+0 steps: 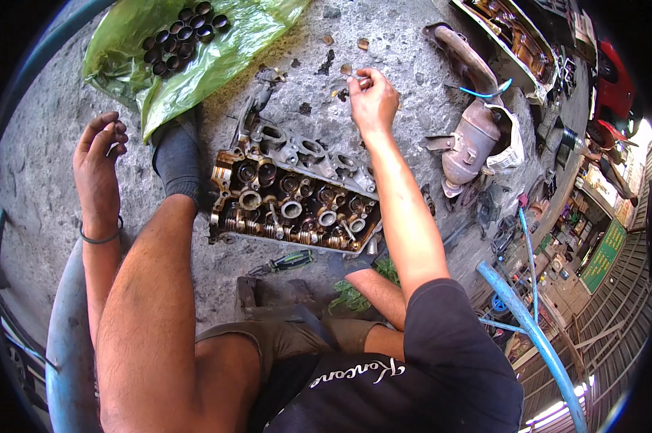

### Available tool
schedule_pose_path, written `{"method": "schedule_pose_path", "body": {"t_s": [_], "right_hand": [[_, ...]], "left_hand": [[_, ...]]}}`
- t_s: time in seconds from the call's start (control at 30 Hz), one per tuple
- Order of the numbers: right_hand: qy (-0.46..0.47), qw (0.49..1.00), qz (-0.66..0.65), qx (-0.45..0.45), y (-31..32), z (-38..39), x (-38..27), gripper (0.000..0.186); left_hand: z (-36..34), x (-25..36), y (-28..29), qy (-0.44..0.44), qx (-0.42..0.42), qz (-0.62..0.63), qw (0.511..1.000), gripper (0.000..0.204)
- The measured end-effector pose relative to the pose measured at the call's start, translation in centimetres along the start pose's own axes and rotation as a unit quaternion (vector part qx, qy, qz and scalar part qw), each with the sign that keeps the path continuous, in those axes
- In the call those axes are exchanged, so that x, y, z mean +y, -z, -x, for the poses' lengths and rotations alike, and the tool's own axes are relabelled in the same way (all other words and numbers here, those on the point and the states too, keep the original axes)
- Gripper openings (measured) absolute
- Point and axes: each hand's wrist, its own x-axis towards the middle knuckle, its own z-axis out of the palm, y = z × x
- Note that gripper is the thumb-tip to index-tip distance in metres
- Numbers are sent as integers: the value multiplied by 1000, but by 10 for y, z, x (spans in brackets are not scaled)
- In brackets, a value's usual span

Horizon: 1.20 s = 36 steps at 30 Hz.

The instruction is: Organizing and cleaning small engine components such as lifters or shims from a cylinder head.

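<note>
My right hand [375, 102] is closed over the floor beyond the engine part, with a small slim metal piece between its fingertips. Close by lie small brown fragments [363, 45] and a dark piece [339, 94]. My left hand [102, 144] hovers left of my foot, its fingers curled in a pinch; whatever they hold, if anything, is too small to name. Between my legs rests an oily cylinder head [291, 193] with valve springs and round bores showing. At upper left, several dark round valve lifters [185, 32] sit on a green plastic bag [134, 61].
Pliers [288, 261] with green and black handles lie before the cylinder head. A rusty exhaust pipe with a canister [472, 141] stands on the right, below an oily pan [513, 36]. A blue pole [531, 335] slants at lower right. My sock-covered foot [178, 159] borders the bag.
</note>
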Motion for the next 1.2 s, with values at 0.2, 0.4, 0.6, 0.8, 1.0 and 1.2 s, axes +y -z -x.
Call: {"method": "schedule_pose_path", "body": {"t_s": [0.2,0.4,0.6,0.8,1.0,1.2], "right_hand": [[-17,999,21,21,-25,-14,3,25],[-28,998,37,52,-32,-13,0,27],[21,998,-15,62,-27,-14,2,15],[-8,992,-101,-69,61,56,-73,12],[-7,961,-107,-255,67,128,-130,16],[-38,958,26,-284,44,119,-133,15]], "left_hand": [[3,6,10,1,12,-7,1000,24],[2,4,16,6,15,-11,1000,26],[4,4,15,3,19,-15,1000,26],[3,8,0,-5,22,-14,1000,27],[-1,8,-2,-21,6,12,1000,25],[1,5,-12,-16,-10,26,999,24]]}}
